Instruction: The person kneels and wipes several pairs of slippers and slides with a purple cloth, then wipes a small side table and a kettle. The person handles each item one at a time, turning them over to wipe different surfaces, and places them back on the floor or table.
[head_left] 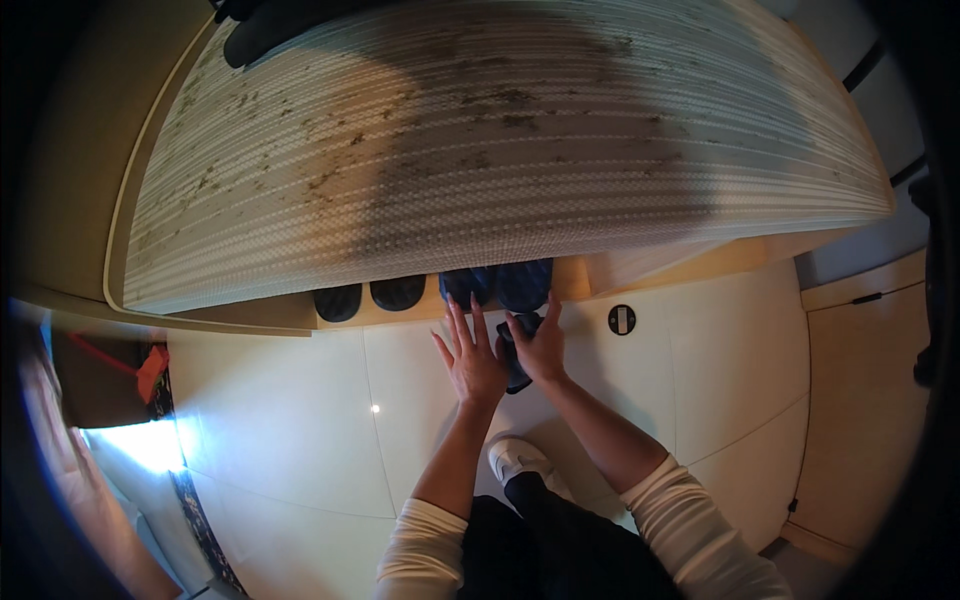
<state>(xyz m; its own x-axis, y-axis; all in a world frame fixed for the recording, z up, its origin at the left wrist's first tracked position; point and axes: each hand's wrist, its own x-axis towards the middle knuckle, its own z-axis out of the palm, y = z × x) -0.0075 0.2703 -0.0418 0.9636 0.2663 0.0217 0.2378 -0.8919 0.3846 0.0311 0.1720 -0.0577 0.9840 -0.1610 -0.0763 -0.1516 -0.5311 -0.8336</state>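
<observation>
Below the front edge of a striped, stained mattress (500, 160), a pair of dark blue slippers (525, 285) stands with the ends poking out. To their left sit two black slippers (398, 292). My left hand (472, 365) has its fingers spread, their tips at the front of the left blue slipper. My right hand (538, 345) is closed round a dark, shoe-like thing (517, 372), probably a black slipper, low over the floor. Its far end is partly hidden by my fingers.
A round black disc (622, 320) with a pale strip lies on the tiled floor (290, 420) to the right. Wooden cabinet doors (865, 390) line the right side. My white shoe (520, 458) stands below my hands. At left are a red item (152, 372) and a bright light patch.
</observation>
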